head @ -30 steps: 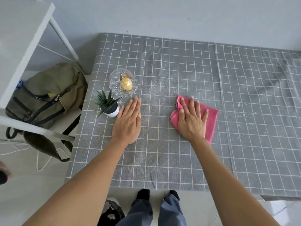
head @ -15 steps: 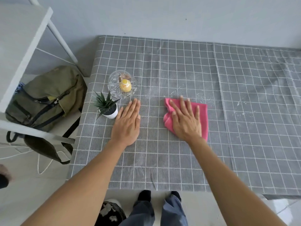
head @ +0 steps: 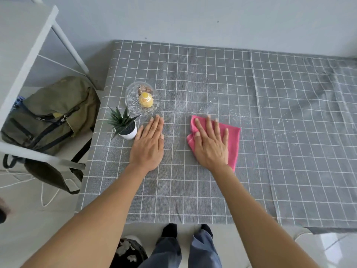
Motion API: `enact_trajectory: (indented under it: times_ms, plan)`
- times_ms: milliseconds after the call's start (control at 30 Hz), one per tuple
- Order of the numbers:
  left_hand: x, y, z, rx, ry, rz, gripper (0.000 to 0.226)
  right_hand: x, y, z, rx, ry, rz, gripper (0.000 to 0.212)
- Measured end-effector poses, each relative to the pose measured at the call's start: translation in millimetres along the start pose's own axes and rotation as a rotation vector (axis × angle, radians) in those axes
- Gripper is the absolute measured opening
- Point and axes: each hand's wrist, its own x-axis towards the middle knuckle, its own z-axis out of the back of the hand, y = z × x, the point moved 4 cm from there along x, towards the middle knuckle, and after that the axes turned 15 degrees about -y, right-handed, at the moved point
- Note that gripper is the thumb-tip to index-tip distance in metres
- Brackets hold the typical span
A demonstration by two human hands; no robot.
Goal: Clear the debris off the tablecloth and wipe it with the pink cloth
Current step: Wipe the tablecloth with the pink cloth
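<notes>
Pressing flat, the right hand [head: 211, 144] is spread on the pink cloth [head: 232, 141]; the left hand [head: 147, 146] is laid open on the tablecloth [head: 212, 78]. White crumbs [head: 234, 113] could be scattered by a hard sweep.

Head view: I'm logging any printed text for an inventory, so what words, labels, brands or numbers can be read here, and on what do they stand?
None can be read.
Small yellow bottle in the glass bowl: no label legible.
Olive backpack: no brand tag readable.
White plant pot, pink cloth, grey checked tablecloth: no text at all.
</notes>
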Motion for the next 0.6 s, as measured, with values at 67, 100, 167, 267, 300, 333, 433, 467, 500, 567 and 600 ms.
enact_trajectory:
  times_ms: [67, 100, 167, 267, 300, 333, 433, 467, 500, 567, 600]
  plan:
    - [0, -1, 0, 0.003, -0.004, -0.003, 0.056, -7, 25, -8, 0.018, 0.029, 0.086, 0.05]
    - [0, -1, 1, 0.004, -0.006, -0.006, 0.056, -9, 34, -12, 0.019, 0.033, 0.124, 0.05]
    - [0, -2, 2, 0.006, -0.007, -0.009, 0.056, -11, 40, -15, 0.019, 0.029, 0.172, 0.05]
    - [0, -3, 3, -0.008, -0.007, -0.007, 0.057, -8, 27, -12, 0.014, 0.021, 0.2, 0.049]
    - [0, -2, 3, -0.01, -0.004, -0.004, 0.056, -8, 22, -10, 0.013, 0.016, 0.198, 0.049]
    - [0, -1, 3, -0.009, 0.0, -0.003, 0.056, -8, 16, -9, 0.01, 0.009, 0.186, 0.048]
    - [0, 0, 2, -0.019, 0.0, -0.005, 0.056, -1, -9, -2, -0.009, 0.001, 0.117, 0.048]
    - [0, 0, 2, -0.028, 0.004, -0.003, 0.056, 1, -21, 2, -0.023, 0.0, 0.085, 0.049]
    - [0, 0, 1, -0.032, 0.007, -0.001, 0.055, 3, -35, 6, -0.037, -0.003, 0.049, 0.049]
    - [0, 1, 0, -0.026, 0.009, 0.001, 0.055, 6, -59, 15, -0.049, -0.017, -0.028, 0.05]
    - [0, 1, 0, -0.022, 0.007, 0.0, 0.056, 8, -66, 18, -0.047, -0.025, -0.065, 0.05]
